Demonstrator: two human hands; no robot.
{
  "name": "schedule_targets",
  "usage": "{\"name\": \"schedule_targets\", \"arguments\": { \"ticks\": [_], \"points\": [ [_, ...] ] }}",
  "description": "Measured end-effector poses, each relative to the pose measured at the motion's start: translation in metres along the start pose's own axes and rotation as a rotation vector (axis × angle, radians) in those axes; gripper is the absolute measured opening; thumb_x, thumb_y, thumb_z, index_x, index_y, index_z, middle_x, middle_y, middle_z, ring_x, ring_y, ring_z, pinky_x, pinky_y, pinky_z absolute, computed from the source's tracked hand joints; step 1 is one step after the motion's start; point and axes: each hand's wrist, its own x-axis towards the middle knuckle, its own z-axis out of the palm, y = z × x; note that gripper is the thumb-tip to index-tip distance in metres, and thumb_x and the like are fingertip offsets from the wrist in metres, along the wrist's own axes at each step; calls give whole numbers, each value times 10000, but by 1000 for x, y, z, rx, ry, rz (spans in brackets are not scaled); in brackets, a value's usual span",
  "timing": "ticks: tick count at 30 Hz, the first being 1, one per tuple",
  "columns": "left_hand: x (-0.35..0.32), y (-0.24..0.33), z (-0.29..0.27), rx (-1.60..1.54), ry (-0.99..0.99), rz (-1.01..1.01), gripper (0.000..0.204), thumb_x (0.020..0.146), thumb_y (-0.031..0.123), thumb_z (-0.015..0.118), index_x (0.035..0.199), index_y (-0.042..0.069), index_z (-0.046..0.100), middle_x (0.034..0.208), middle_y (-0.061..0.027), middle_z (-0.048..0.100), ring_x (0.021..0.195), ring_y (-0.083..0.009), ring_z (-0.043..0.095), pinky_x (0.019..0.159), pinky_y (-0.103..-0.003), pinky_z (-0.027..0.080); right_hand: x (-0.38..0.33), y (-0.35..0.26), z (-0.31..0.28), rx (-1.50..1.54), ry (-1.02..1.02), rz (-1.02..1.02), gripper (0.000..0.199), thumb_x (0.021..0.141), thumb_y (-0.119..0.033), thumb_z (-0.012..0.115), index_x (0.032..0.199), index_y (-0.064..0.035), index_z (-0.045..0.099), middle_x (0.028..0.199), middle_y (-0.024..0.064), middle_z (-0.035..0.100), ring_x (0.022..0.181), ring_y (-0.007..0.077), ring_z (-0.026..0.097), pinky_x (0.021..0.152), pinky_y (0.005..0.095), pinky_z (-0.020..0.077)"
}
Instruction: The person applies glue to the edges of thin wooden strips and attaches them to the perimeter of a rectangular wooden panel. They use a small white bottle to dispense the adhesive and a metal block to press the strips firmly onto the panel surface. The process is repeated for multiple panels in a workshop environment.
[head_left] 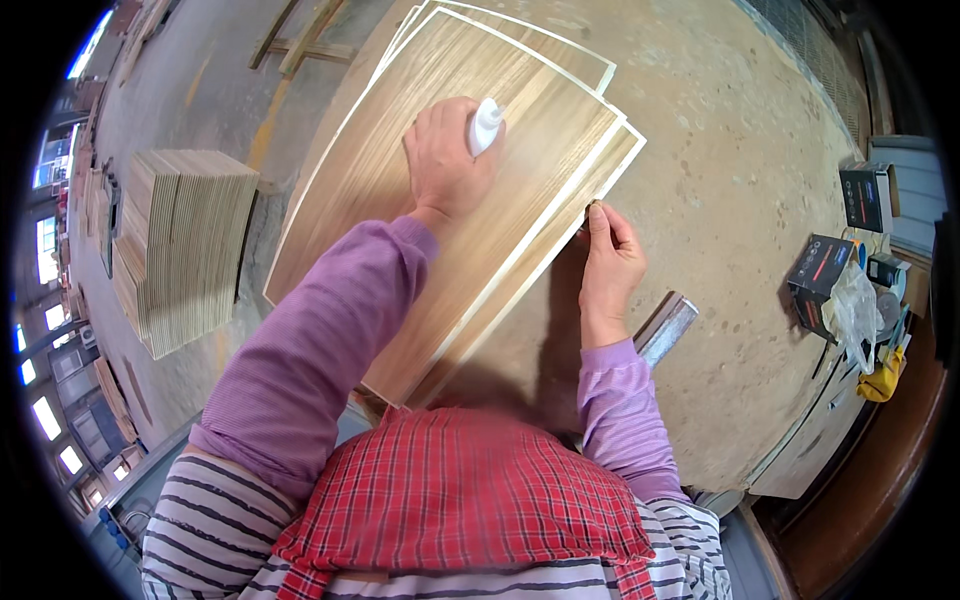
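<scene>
I am holding a white squeeze bottle [484, 132] in my left grip [452, 160], fingers wrapping around it, and its narrow tip is pointing away from me. The bottle is sitting over the upper part of the top wood-grain panel [430, 220], which is lying slantwise before me, its pale edges showing. More panels [563, 62] are lying fanned beneath it. My right grip [612, 262] is closing thumb and fingers by the right-hand edge of these panels, near a small dark spot; I cannot tell whether I am pinching anything there. The panels are resting on a brown, stained bench [740, 240]. Just beside my right sleeve [622, 395], a short bar [667, 328] is lying. Farther right, dark boxes [822, 278] are standing near a clear plastic bag [853, 308]. Well to the left, a tall stack of boards [190, 240] is standing.
</scene>
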Motion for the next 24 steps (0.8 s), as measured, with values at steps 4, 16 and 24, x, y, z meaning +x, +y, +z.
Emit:
{"name": "schedule_targets", "arguments": {
  "ticks": [4,16,24],
  "points": [
    [-1,-1,1,15,2,-3,273,805,252,679,1019,132,560,1023,-46,592,1013,-268,510,902,-405,332,-5,1,2,-5,10,-41,177,895,-127,671,1001,15,689,903,43,666,761,93,596,678,236,513],
    [-1,-2,2,22,5,-2,261,802,233,680,1012,132,562,1023,-44,592,1016,-269,513,904,-407,329,-8,-3,5,10,24,32,145,876,-117,689,943,11,682,887,37,653,781,94,579,716,238,491],
    [0,-3,2,18,-4,17,271,800,231,685,1021,127,568,1018,-52,593,1015,-272,518,897,-413,333,-5,-9,5,91,20,181,173,865,-139,697,956,7,678,876,29,646,849,102,577,772,241,469]
  ]
}}
